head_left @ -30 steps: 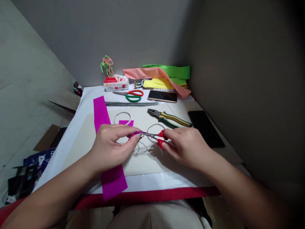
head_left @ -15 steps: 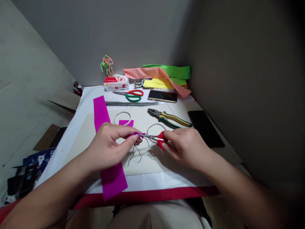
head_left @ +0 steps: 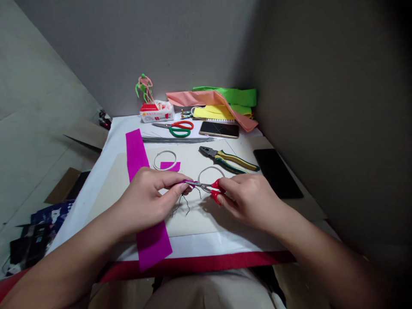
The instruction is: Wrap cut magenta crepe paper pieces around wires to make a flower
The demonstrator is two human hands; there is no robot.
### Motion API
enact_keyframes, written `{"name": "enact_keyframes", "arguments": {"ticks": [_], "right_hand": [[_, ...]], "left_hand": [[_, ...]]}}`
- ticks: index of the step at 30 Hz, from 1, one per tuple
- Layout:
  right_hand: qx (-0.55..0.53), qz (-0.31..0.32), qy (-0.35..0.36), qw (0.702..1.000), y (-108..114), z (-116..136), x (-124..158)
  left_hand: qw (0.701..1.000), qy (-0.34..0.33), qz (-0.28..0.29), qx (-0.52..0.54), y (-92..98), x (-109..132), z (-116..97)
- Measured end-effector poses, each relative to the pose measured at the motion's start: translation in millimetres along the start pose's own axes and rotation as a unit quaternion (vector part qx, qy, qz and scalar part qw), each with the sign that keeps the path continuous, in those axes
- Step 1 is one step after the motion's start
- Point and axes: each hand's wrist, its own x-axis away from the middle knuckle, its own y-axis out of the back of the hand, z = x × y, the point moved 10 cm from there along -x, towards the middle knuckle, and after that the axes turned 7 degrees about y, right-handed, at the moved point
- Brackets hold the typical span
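My left hand pinches a twisted dark wire piece whose thin ends dangle below the fingertips, together with a scrap of magenta paper. In my right hand is a small pair of scissors with red handles. Their nearly closed blades lie against the magenta scrap at my left fingertips. Under my left wrist runs a long magenta strip. A smaller magenta piece lies just beyond my left fingers, beside a coil of pale wire. Another wire ring lies behind the scissors.
Pliers lie beyond my right hand, near a black flat panel. Farther back are a phone, larger scissors, a bundle of straight wires, a tissue pack and folded coloured strips.
The scissor blades have closed further on the magenta scrap. The dangling wire ends have shifted slightly up and left. Both hands stay almost in place.
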Motion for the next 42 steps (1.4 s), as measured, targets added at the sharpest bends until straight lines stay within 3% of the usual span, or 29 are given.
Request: {"name": "enact_keyframes", "arguments": {"ticks": [12, 37, 42], "right_hand": [[-0.003, -0.006, -0.008, 1.000, 1, -3, 1], [0.036, -0.020, -0.001, 0.999, -3, 5, 1], [-0.015, -0.003, -0.018, 1.000, -5, 0, -1]], "left_hand": [[0.991, 0.081, 0.053, 0.089, -6.2, 0, 19], [0.998, 0.060, -0.009, 0.000, -0.9, 2, 10], [0.998, 0.060, -0.017, 0.002, 0.6, 3, 9]]}}
